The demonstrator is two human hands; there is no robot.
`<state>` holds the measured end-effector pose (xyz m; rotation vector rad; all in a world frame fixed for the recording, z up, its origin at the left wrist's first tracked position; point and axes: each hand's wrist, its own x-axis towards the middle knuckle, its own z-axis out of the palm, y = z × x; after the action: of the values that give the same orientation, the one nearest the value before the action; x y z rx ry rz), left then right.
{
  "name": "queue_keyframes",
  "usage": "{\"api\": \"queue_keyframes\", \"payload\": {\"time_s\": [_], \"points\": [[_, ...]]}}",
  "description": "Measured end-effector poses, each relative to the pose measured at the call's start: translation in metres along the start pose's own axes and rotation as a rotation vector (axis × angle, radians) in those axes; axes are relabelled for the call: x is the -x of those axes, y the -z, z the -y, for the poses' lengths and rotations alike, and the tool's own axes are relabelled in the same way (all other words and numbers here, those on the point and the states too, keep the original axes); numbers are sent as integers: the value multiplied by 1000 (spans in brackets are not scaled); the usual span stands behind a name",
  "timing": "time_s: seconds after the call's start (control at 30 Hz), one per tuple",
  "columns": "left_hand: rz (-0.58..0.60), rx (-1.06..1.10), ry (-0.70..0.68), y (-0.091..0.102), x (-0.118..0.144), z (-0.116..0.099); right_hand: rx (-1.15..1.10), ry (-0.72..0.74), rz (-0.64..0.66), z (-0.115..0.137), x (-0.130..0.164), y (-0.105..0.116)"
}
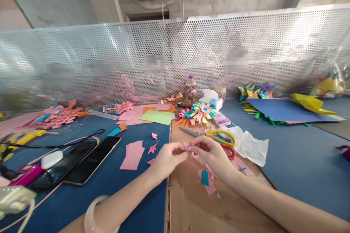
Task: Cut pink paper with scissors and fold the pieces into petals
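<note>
My left hand (165, 160) and my right hand (210, 153) meet above the brown board (191, 204), pinching a small pink paper piece (188, 147) between their fingertips. Pink paper strips (133, 154) lie to the left on the blue tabletop. Pink and teal scraps (205, 180) lie under my right wrist. Yellow-handled scissors (216, 134) rest just beyond my hands, next to a red ring (231, 151). Behind them stands a multicoloured paper flower (201, 111).
Two phones (79, 162) and a white charger (51, 159) lie at left with cables. Crumpled white tissue (250, 145) is at right. A bottle (190, 91), small boxes, coloured paper sheets and paper flowers line the perforated metal screen (175, 54).
</note>
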<state>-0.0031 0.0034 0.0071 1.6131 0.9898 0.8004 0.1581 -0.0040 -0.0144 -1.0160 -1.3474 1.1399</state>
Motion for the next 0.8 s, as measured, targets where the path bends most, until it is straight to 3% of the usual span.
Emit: {"api": "queue_keyframes", "payload": {"time_s": [0.3,0.8], "points": [[-52,27,28,2,0,-2,-63,-112,119,2,-2,3],[-26,45,31,2,1,0,-76,-157,79,3,-2,3]]}}
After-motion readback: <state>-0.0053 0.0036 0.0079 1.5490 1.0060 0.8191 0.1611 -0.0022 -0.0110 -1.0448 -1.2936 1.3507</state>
